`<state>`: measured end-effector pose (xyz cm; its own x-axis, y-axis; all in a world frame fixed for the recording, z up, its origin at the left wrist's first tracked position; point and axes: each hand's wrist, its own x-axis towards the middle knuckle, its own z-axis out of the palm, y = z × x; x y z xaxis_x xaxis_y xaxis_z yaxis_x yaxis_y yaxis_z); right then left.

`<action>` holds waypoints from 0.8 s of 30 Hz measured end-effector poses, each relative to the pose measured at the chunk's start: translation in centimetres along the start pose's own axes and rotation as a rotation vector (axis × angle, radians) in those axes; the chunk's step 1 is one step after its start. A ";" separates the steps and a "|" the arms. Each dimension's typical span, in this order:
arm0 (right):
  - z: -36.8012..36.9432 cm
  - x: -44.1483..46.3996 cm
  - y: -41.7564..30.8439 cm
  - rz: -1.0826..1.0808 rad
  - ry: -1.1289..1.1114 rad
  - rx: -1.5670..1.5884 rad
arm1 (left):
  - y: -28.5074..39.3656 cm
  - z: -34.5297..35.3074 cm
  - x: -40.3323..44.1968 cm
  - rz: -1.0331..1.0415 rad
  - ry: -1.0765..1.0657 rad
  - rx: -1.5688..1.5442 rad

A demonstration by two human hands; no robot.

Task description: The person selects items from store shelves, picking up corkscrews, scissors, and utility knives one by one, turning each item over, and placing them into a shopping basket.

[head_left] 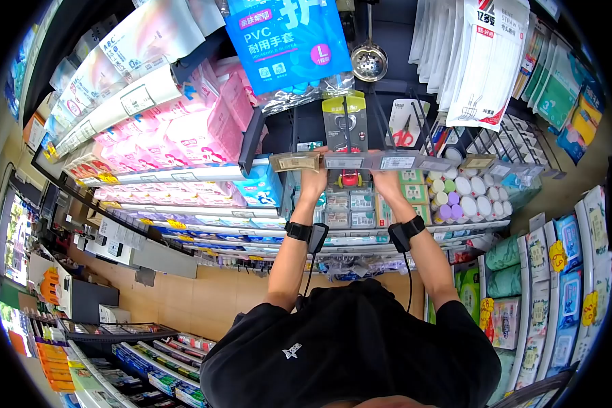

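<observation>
Grip of left hand (313,180) and right hand (386,182) flanks green-topped carded pack (345,129), upper centre of frame; fingers hidden behind price tags (345,163), cannot tell if closed. Step looks like reaching to pack; next move calls for clearance around tags. Shelf (479,226) right of centre carries lidded containers (481,187); pink packs (204,139) upper left; tan floor (204,279) lower left.
</observation>
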<state>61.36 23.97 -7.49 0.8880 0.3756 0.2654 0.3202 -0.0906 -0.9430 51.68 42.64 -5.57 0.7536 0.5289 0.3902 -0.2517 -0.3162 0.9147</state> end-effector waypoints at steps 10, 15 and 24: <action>-1.2 -3.3 -3.1 0.063 -0.086 0.206 | 2.7 -0.9 -3.3 -0.165 -0.061 -0.218; -1.8 -5.7 -4.6 0.085 -0.111 0.229 | 3.5 -1.4 -5.2 -0.209 -0.069 -0.225; -3.3 -10.1 -6.6 0.090 -0.138 0.245 | 6.7 -2.0 -9.1 -0.237 -0.085 -0.244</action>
<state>51.42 17.73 -3.31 0.8502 0.5000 0.1647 0.1379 0.0903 -0.9863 41.91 37.28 -2.78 0.8537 0.4945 0.1635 -0.1940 0.0106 0.9809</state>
